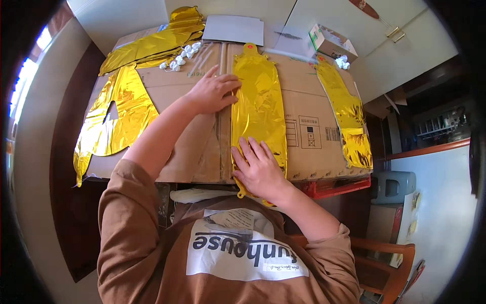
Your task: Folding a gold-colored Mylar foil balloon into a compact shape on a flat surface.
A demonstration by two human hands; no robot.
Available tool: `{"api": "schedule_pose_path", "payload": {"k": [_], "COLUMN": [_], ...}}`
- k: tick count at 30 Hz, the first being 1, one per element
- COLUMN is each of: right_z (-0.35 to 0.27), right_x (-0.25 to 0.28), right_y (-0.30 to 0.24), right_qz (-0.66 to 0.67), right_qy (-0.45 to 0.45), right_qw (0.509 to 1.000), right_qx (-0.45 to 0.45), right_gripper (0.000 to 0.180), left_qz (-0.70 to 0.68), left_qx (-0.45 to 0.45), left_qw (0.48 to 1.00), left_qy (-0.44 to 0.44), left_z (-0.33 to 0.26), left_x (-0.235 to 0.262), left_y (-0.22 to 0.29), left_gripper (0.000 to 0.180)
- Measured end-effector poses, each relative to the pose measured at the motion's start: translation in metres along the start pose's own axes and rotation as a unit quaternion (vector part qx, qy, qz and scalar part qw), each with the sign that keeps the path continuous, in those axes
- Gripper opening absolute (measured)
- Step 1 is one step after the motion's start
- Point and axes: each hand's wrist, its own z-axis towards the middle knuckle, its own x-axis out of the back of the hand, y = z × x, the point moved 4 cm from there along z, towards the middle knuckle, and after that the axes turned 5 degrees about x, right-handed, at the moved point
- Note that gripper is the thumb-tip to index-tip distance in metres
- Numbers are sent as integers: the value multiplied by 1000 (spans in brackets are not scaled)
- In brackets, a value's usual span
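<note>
A flat, uninflated gold foil balloon [259, 109] lies lengthwise before me on a cardboard surface [195, 144]. My left hand [215, 92] rests at its upper left edge, fingers apart and fingertips touching the foil. Lower down, my right hand [259, 168] is spread flat over the near end, covering part of it. To the left lies an A-shaped gold foil balloon [132, 101]; at the right is another gold foil balloon [347, 114], long and narrow. Neither hand grips anything.
More gold foil balloons [152, 50] are heaped at the far left, beside small white bundles [177, 62]. White sheets [233, 30] and an open box [331, 43] stand at the back. A red edge [340, 189] juts out below the cardboard, near a wooden chair [400, 248].
</note>
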Motion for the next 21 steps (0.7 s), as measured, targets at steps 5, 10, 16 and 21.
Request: {"api": "schedule_pose_path", "payload": {"k": [5,10,16,21], "right_z": [0,-5,-11,-22], "right_x": [3,6,17,12], "right_y": [1,4,2,-17], "right_qz": [27,78,67,58], "right_qy": [-19,-41,-74,-104], "right_qw": [999,996,995,992], "right_qx": [-7,-3,0,-36], "right_gripper": [60,60,62,65], "left_qz": [-14,-6,-7,-2], "left_qx": [9,4,12,13], "left_qw": [1000,1000,1000,999], "left_qy": [-13,7,22,45], "left_z": [10,7,7,5], "left_x": [-2,-8,-7,-12], "left_y": [-12,-14,-14,-16], "left_gripper": [46,48,53,54]}}
